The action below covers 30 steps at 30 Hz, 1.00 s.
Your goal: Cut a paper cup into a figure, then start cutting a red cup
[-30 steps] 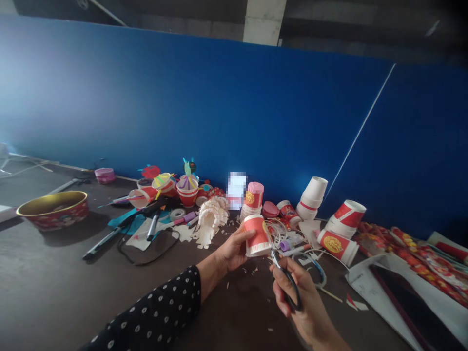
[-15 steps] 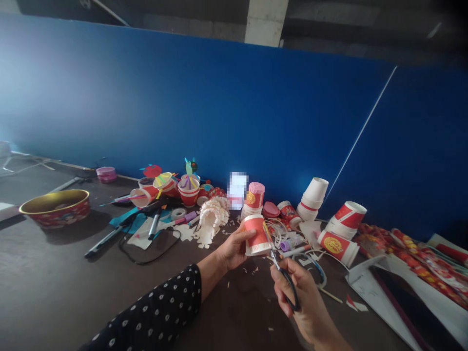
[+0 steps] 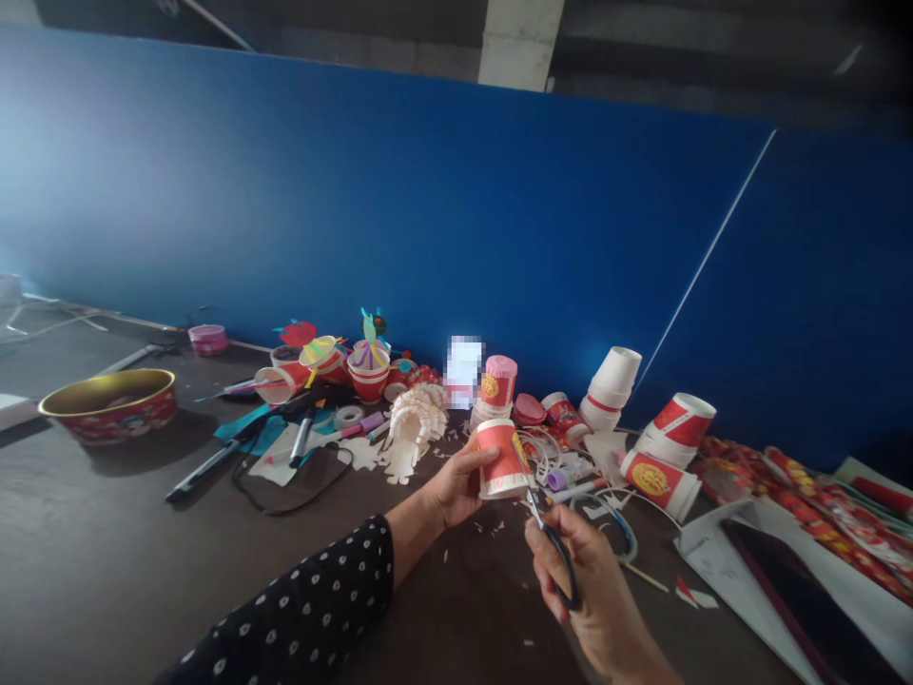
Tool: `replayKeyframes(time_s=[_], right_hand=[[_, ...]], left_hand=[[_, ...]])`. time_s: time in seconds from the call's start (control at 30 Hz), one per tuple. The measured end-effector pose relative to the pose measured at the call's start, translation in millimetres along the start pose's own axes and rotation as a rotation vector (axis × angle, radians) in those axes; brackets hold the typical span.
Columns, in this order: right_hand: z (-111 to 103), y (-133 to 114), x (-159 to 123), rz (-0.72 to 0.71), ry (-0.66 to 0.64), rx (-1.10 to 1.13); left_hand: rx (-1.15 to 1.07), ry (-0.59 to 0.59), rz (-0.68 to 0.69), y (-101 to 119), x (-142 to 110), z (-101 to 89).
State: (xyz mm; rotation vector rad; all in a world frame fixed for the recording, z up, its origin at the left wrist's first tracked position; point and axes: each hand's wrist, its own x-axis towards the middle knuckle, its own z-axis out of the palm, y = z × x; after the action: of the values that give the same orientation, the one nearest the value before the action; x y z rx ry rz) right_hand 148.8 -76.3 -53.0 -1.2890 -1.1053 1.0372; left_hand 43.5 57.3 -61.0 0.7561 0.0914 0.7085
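Observation:
In the middle of the head view, my left hand (image 3: 455,487) grips a red and white paper cup (image 3: 499,461) from its left side, thumb across the front. My right hand (image 3: 581,571) is closed round the black handles of a pair of scissors (image 3: 558,561). Their blades point up and reach the cup's right side; whether they cut into it I cannot tell. Just behind the cup stands another red paper cup with a pink top (image 3: 500,381). To the left lies a curved white piece of cut paper cups (image 3: 415,428).
Stacked paper cups (image 3: 611,385) stand at the right, with more tilted cups (image 3: 660,476) nearer. A dark phone (image 3: 806,609) lies on a white sheet at the lower right. Left are decorated cups (image 3: 369,371), a marker (image 3: 301,440) and a red-gold tin (image 3: 114,414). Paper scraps dot the dark table.
My right hand and the scissors have shifted very slightly to the left against the cup. My left hand and the cup stay nearly where they were.

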Motion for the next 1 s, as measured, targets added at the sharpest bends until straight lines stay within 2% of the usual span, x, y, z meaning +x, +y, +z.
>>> replayKeyframes(time_s=[0.37,0.57,1.0], right_hand=[[3.3,-0.4,-1.3,0.016,0.007,0.047],[2.9,-0.8,-1.0,0.005,-0.017,0.112],[3.4,-2.9,-1.7,-0.042,-0.003,0.155]], left_hand=[[-0.004,-0.025,0.021,0.8,0.2,-0.1],[0.019,-0.049,-0.015,-2.7,-0.5,-0.6],[0.054,-0.063,-0.014,-5.7,-4.8,8.5]])
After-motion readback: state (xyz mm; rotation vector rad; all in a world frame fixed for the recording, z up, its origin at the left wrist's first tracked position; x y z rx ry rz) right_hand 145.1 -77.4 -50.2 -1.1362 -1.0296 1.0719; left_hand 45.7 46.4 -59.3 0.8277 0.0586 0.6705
